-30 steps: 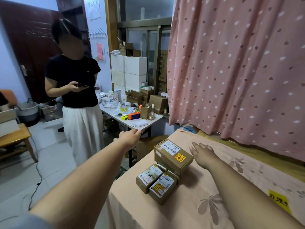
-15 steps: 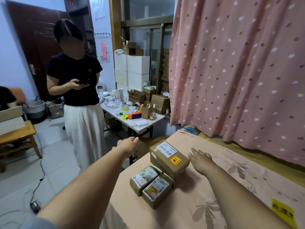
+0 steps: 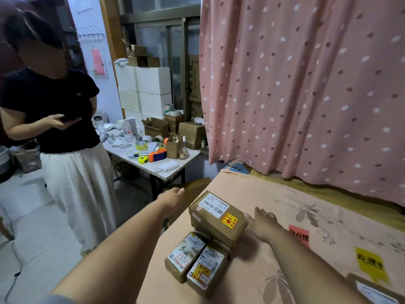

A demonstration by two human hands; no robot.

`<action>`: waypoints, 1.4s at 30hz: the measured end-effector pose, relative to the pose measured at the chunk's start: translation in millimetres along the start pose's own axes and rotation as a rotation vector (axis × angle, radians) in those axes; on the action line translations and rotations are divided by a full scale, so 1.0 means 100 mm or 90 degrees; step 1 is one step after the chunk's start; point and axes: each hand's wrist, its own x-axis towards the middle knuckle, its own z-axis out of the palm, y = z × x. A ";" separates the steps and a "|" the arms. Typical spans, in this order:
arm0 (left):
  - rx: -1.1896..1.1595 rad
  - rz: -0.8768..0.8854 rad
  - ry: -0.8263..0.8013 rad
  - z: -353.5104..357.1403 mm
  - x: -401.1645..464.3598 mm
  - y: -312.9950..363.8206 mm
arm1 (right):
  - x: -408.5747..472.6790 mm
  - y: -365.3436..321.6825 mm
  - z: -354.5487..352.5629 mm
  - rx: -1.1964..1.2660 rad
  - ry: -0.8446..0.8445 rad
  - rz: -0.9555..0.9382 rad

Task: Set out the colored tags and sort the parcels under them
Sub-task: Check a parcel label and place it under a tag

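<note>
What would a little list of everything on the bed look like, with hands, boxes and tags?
big parcel: on top of the stack, partly over the two small ones
small parcels: one marked 3-A, one with a yellow sticker, side by side
left hand: off the bed edge, holding nothing
right hand: flat on the sheet beside the big parcel
tags: red tag, yellow tag, both on the sheet

Pink spotted curtain [image 3: 306, 95]; stacked white boxes [image 3: 144, 88]; white tabletop [image 3: 168, 174] bearing tape dispenser [image 3: 157, 155], tape measure [image 3: 142, 159]; person in black shirt [image 3: 50, 106] standing beside it.
</note>
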 end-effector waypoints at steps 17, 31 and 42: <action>-0.077 0.073 -0.241 0.73 1.23 -0.16 | 0.59 -0.10 1.16 0.441 -0.016 0.253; -0.397 0.090 -0.104 0.45 0.88 0.14 | 0.25 -0.74 0.35 1.048 0.113 0.242; -0.604 0.266 -0.038 -0.35 0.47 1.11 | -0.19 -0.95 -1.14 1.084 0.344 -0.113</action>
